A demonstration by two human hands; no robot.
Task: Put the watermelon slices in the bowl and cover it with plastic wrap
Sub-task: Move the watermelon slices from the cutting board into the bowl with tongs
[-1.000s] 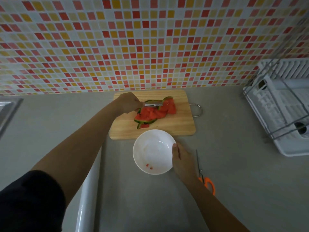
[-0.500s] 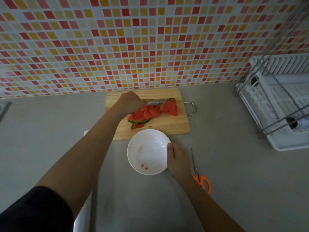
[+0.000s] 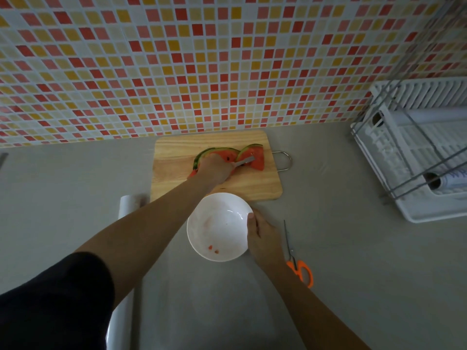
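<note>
The left hand [image 3: 214, 170] covers the near part of the slices [image 3: 256, 160], so their number cannot be told. It grips a metal tool [image 3: 244, 161] whose handle is buried in the fist; whether it is a knife or tongs is unclear. The left forearm crosses a white roll [image 3: 129, 204] and hides its middle. The right hand [image 3: 262, 239] holds the bowl [image 3: 217, 223], thumb on the rim; its other fingers cannot be made out. Red specks [image 3: 213, 249] inside are too small to identify. The right wrist hides part of the scissors [image 3: 294, 266]. The rack [image 3: 434, 215] runs off the right edge.
</note>
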